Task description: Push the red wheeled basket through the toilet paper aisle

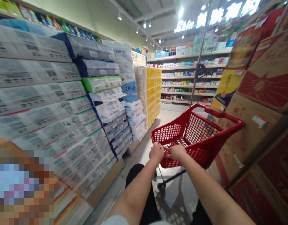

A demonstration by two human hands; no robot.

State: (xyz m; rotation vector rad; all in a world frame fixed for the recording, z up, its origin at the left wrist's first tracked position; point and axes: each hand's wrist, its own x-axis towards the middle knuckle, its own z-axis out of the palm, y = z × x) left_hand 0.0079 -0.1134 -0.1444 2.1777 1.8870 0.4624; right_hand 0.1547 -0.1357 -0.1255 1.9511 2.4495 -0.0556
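Note:
A red plastic shopping cart (202, 150) with a lattice basket stands right in front of me, turned at an angle in the aisle. My left hand (157, 152) is wrapped over the cart's near rim. Close beside it, my right hand (177, 152) grips the same rim, fingers curled down. The basket floor shows through its far and side walls, and I see no goods in it. Below the basket, a dark wheel (161, 185) on a thin metal frame rests on the pale floor.
Stacked tissue packs (50, 103) line the left side, with yellow-and-white packs (153, 93) farther on. Cardboard cartons (249, 122) rise close on the cart's right. A metal pole (197, 68) stands beyond the cart, before shelves of boxed goods (179, 75). The lower left corner is pixelated.

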